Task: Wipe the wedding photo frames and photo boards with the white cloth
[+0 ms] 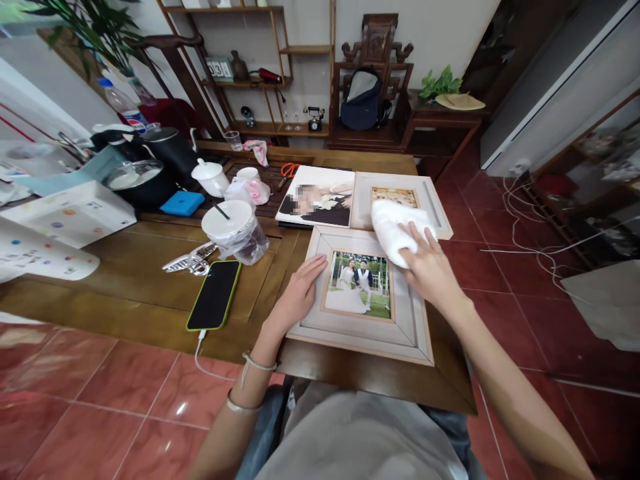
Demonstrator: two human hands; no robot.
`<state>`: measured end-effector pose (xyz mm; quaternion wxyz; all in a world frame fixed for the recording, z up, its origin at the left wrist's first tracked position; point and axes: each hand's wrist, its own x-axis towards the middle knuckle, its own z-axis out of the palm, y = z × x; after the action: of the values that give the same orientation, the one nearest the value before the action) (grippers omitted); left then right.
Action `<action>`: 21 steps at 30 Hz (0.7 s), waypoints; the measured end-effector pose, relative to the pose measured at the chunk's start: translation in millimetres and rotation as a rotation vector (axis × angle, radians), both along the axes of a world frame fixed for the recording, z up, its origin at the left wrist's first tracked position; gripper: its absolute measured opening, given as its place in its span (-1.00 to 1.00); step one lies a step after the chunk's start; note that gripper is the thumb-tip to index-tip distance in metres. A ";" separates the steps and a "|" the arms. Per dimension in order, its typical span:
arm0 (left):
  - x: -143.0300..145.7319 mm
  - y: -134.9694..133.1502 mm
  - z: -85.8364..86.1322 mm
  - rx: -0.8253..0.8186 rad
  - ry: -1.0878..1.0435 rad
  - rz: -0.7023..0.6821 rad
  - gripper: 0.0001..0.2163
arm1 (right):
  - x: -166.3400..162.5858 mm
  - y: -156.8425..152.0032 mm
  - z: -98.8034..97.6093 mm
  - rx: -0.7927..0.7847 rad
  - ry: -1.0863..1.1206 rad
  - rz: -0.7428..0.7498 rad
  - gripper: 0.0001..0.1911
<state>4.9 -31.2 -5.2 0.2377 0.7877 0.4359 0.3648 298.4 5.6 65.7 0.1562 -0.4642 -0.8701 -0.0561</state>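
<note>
A light wooden picture frame lies flat at the table's near edge, holding a photo of a couple outdoors. My left hand rests on the frame's left border with its fingers stretched out. A bunched white cloth is in my right hand, over the frame's upper right corner. The cloth partly covers a second light frame lying just beyond. To the left of that frame is a photo album with a large picture on top.
Left of the frames are a phone with a charging cable, a lidded cup in plastic wrap, metal clips, a blue box and orange scissors. A black kettle and a white teapot stand farther back.
</note>
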 end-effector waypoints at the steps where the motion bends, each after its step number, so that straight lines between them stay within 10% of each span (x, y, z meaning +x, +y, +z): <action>1: -0.1 0.0 0.5 -0.003 0.000 0.001 -0.48 | -6.9 2.1 -6.2 -0.005 -0.080 0.012 -0.54; 13: 1.8 -0.7 -1.8 0.010 -0.017 0.017 -0.47 | -34.5 -80.4 -10.8 -0.054 -0.271 0.086 -0.69; 21: 2.2 -0.6 -1.9 0.013 -0.004 0.026 -0.47 | -18.6 -130.4 32.9 -0.328 -0.071 0.281 -0.49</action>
<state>7.1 -31.8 -7.0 0.2285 0.7828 0.4432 0.3722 279.8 -124.9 98.6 0.0541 -0.3553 -0.9286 0.0922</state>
